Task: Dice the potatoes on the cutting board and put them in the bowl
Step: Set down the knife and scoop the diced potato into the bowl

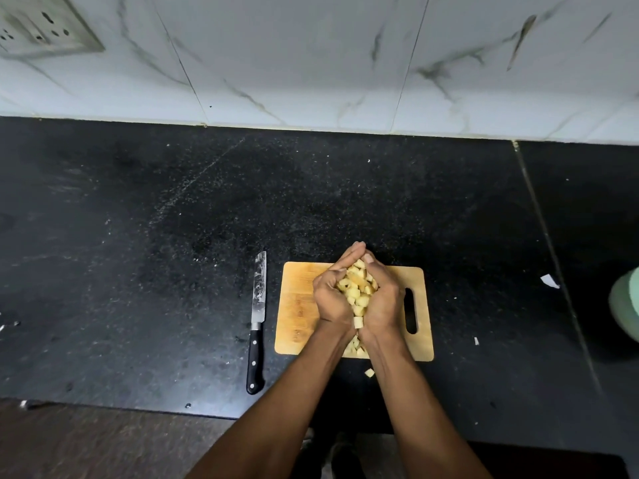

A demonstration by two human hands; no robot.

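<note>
Potato dice (358,292) fill our two cupped hands above the board (301,302), because the cutting looks done and we are carrying the pile over in one load. Going from largest down: the black counter (173,219) bears everything. The board lies flat on it near the front edge, handle slot to the right, so we judge it serves as a catch under the scoop. A pale green shape (627,305) at the right edge may be the bowl, but too little shows to tell. The knife (257,312) lies just left of the board, blade away from us, set aside to free both hands. Our left hand (330,300) and right hand (383,302) press together, fingers curled inward and tips meeting at the far end, holding the dice. The heels stand apart, so pieces slip through: some dice lie on the board's near edge, and one stray cube (369,373) on the counter.
</note>
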